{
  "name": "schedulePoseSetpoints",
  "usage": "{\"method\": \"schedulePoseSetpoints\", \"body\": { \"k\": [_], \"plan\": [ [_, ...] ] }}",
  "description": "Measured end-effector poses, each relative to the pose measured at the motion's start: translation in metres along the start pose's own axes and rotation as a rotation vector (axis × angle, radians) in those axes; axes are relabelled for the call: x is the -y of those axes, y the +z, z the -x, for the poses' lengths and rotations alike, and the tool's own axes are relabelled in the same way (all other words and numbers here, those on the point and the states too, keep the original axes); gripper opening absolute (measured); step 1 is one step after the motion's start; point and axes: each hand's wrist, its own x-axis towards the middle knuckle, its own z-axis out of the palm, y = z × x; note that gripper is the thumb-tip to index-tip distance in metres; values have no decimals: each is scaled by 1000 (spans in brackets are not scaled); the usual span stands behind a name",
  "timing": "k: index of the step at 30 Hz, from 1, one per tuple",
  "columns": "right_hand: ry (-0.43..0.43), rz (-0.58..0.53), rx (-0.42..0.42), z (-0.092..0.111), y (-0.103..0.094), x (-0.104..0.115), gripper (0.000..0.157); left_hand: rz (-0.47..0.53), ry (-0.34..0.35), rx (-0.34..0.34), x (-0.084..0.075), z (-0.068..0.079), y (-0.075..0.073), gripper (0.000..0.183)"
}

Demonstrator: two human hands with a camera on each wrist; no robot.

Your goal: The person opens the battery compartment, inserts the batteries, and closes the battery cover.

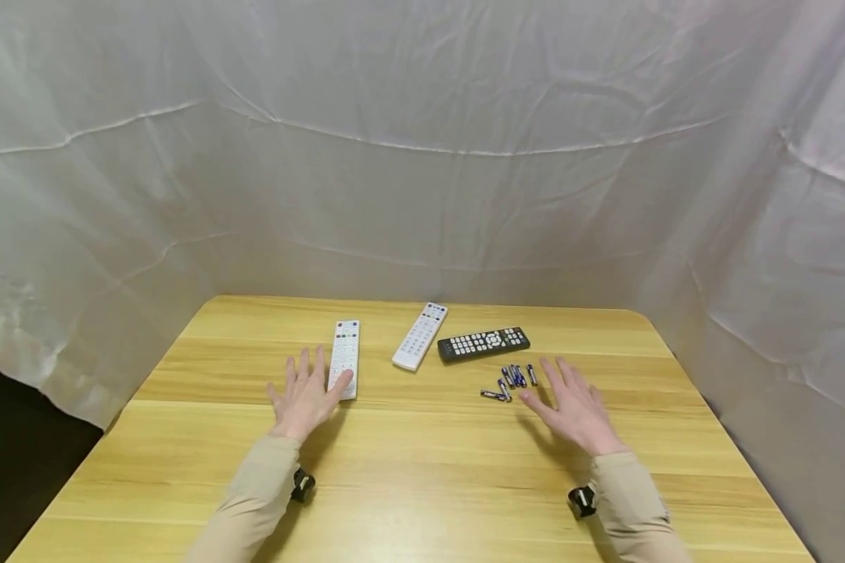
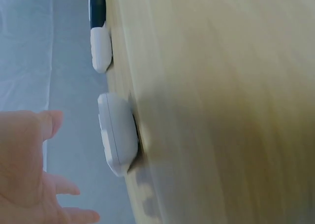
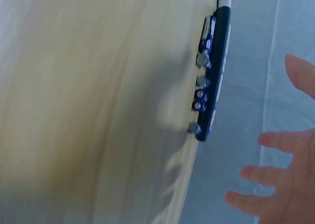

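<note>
My left hand (image 1: 305, 400) is spread above the table, its thumb overlapping the near end of a white remote control (image 1: 345, 352) in the head view. In the left wrist view a gap shows between that hand (image 2: 24, 170) and the remote (image 2: 118, 133). My right hand (image 1: 576, 408) hovers with fingers apart, just right of several small blue-and-silver batteries (image 1: 514, 377). The right wrist view shows this hand (image 3: 285, 179) holding nothing, away from the batteries (image 3: 199, 93). Behind the batteries lies a black remote control (image 1: 483, 344).
A second white remote control (image 1: 420, 338) lies slanted between the other two remotes. Everything rests on a wooden table (image 1: 436, 485). Pale hanging sheets (image 1: 422, 195) close off the back and sides. A dark area (image 1: 28, 453) shows beyond the table's left edge.
</note>
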Motion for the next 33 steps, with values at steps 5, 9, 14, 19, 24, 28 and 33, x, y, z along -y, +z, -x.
{"method": "schedulePoseSetpoints", "body": {
  "k": [5, 9, 14, 19, 24, 28, 33],
  "plan": [
    [-5, -5, 4, -3, 4, 8, 85, 0, 1, -8, -9, -5, 2, 85],
    [-12, -6, 1, -5, 8, 12, 85, 0, 5, -34, -15, -11, 6, 86],
    [-30, -7, -4, -8, 11, 20, 83, 15, 1, -56, -20, -19, 10, 89],
    [-43, -23, 0, -11, 14, 29, 81, 16, -2, -62, -23, -29, 13, 89],
    [-46, -13, 8, -12, 18, 34, 81, 21, -21, -71, -25, -38, 18, 89],
    [-50, -21, 7, -13, 22, 37, 82, 14, -25, -110, -27, -45, 20, 87],
    [-51, -34, 17, -14, 25, 41, 83, -19, -20, -148, -29, -54, 21, 88]
  ]
}}
